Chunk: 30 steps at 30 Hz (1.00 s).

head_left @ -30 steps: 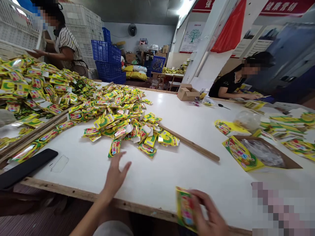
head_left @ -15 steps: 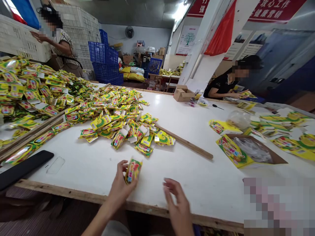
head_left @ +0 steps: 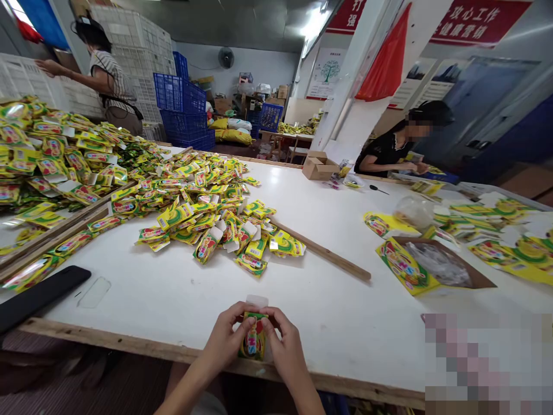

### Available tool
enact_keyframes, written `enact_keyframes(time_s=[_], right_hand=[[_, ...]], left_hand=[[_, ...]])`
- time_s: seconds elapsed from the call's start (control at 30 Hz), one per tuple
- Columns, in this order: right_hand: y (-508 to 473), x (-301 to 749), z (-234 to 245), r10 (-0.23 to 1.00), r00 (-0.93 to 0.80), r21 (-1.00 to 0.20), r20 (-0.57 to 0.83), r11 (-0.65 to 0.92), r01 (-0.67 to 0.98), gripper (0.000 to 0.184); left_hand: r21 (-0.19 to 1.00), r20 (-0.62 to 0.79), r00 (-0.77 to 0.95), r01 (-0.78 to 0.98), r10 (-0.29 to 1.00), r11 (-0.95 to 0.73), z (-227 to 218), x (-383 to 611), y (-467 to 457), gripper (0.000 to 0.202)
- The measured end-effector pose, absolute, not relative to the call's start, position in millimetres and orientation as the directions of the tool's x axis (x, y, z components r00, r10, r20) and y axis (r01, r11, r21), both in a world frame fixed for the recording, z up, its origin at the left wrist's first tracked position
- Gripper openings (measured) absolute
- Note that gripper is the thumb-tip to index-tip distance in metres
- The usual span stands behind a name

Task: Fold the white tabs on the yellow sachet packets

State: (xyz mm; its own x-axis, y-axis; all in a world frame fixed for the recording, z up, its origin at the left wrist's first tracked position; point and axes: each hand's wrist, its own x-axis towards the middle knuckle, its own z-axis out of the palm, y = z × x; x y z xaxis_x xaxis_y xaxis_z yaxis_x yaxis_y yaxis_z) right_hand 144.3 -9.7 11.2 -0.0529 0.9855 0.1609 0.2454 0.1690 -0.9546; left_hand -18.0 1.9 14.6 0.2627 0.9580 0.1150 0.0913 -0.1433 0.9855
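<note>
A small yellow-and-green printed box (head_left: 253, 344) is held upright at the table's front edge, its white end flap (head_left: 257, 300) standing up at the top. My left hand (head_left: 230, 333) grips its left side, the thumb on the printed face. On the opposite side my right hand (head_left: 280, 334) grips it too, thumb on the front and fingers behind the upper edge. Beyond both hands lies a loose heap of similar small boxes (head_left: 207, 222) on the white tabletop (head_left: 173, 305).
A wooden strip (head_left: 324, 249) lies right of the heap. Further right stands a larger open yellow carton (head_left: 408, 268) with clear plastic inside. A black phone-like object (head_left: 47, 294) rests at left. One person (head_left: 108, 75) stands far left; another (head_left: 389, 150) sits far right.
My right hand has moved left and closed on the small box, which my left hand alone held before. The box has come nearer the front edge, and its white flap shows.
</note>
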Motion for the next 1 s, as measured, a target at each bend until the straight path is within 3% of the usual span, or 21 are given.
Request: enact_keyframes(time_s=[0.13,0.27,0.5,0.8,1.0], right_hand=[[-4,143,8,0.979,-0.009,-0.957,0.205,0.203,0.209,0.016],[-6,140,4,0.984,0.073,-0.979,0.165,0.154,0.135,0.023],[-13,141,13,0.968,0.005,-0.939,0.252,0.244,0.242,0.016],[-8,136,22,0.981,0.073,-0.951,0.180,0.155,0.268,0.019],[-10,141,16,0.982,0.038,-0.957,0.186,0.172,0.233,0.020]], left_hand=[[0.977,0.161,0.212,0.106,0.964,-0.187,9,-16,4,0.021],[0.990,0.143,0.107,-0.007,0.984,-0.143,4,-13,-1,0.025],[0.989,0.124,0.166,0.062,0.978,-0.136,17,-12,-4,0.018],[0.995,0.057,0.073,0.081,0.996,-0.063,23,-5,1,0.016],[0.996,0.054,0.097,0.062,0.994,-0.060,10,-11,1,0.023]])
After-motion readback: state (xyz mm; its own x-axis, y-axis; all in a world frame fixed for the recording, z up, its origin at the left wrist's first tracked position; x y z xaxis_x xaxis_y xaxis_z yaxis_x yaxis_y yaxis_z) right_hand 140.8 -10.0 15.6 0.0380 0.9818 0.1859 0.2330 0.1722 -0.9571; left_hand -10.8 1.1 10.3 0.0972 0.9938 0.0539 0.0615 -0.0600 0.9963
